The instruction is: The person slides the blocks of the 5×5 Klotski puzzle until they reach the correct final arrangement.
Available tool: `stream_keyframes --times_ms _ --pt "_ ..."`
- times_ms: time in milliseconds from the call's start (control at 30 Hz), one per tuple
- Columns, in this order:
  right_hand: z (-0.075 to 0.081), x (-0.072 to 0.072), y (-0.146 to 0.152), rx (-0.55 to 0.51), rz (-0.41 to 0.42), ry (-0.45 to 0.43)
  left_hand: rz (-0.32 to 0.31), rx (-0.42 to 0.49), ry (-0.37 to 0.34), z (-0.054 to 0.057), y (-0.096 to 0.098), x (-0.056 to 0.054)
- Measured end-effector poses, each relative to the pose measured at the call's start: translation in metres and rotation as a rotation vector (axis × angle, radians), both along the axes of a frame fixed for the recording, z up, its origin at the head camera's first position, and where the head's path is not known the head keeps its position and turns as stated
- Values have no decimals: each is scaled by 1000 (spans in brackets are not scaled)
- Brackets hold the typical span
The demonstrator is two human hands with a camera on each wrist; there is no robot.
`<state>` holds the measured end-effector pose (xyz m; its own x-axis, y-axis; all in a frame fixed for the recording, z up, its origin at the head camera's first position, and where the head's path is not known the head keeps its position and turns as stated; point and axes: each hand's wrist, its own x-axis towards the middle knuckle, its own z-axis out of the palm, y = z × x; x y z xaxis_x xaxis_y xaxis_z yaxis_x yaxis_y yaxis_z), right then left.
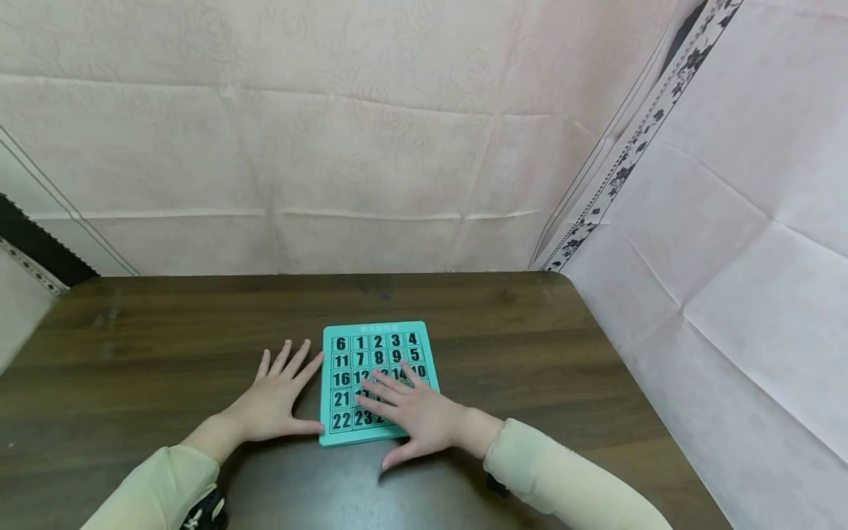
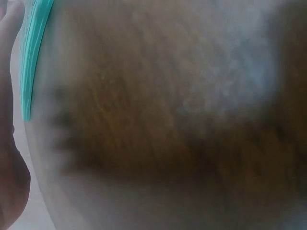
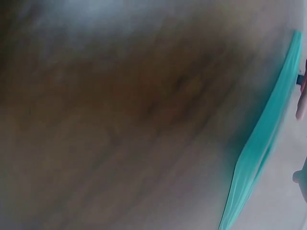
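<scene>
A blurred brown table (image 3: 110, 129) fills most of the frame, with a pale glare (image 3: 96, 12) at the upper left. A teal board (image 3: 263, 136) slants edge-on from upper right to lower right; fingers (image 3: 302, 104) show at the right edge.

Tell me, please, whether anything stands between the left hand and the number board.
Nothing visible does: the left hand has its thumb tip right at the left edge of the board. The right hand is over the board's lower right part, not between them.
</scene>
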<state>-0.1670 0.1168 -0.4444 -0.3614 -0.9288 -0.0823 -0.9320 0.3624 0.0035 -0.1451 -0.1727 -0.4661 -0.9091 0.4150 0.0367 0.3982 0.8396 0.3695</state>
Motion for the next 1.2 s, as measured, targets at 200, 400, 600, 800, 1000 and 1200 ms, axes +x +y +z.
stream_keyframes --times_ms 200,400,600,800,1000,1200 --pt "-2 5 -9 69 19 21 4 -4 -19 -5 2 1" --pt "0 6 -15 95 21 10 -6 -12 -28 -8 3 1" --pt "0 7 -18 116 36 16 -7 -16 -34 -8 4 2" --pt "12 0 2 44 2 -15 -12 -9 -23 -6 5 2" --pt "9 -6 34 39 -31 -38 -15 -7 -16 -4 5 2" --pt "1 -5 51 91 -11 -65 -14 -21 -22 -2 6 2"
